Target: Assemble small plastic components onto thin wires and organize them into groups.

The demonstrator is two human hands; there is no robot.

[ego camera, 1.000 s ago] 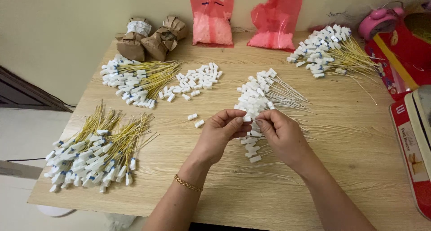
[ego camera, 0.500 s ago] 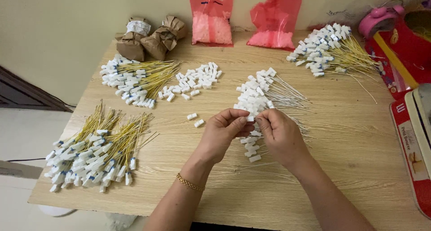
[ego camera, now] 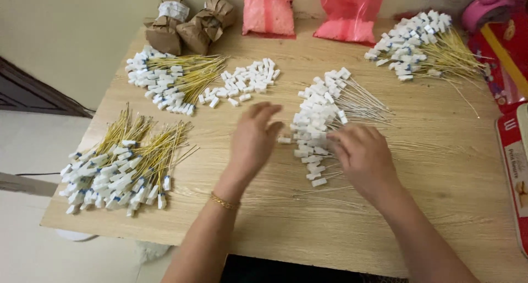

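The middle pile of white blocks on silver wires (ego camera: 322, 118) is serving as the landmark here; its wires are fanning away to the right and toward the far edge of the counter (ego camera: 440, 167), so the long axis is running from the near left up to the far right.

The right hand (ego camera: 363, 156) is resting palm down at the near end of that pile, fingers curled together over the lowest white blocks and touching them; whether anything is pinched under the fingers cannot be told. The left hand (ego camera: 254, 137) is hovering just left of the pile, fingers spread and loose, blurred, holding nothing visible. A single white block (ego camera: 284, 140) is lying between that hand and the pile. The right hand is the nearer one.

Left of the pile, beyond the left hand, loose white blocks (ego camera: 245, 84) are lying in a small heap, with a yellow-wired bundle (ego camera: 168, 79) further left and another yellow-wired heap (ego camera: 118, 165) near the counter's left edge. Far right of the pile sits a third yellow-wired heap (ego camera: 421, 44). Bare wood is lying open on the near side of the pile, toward the person.
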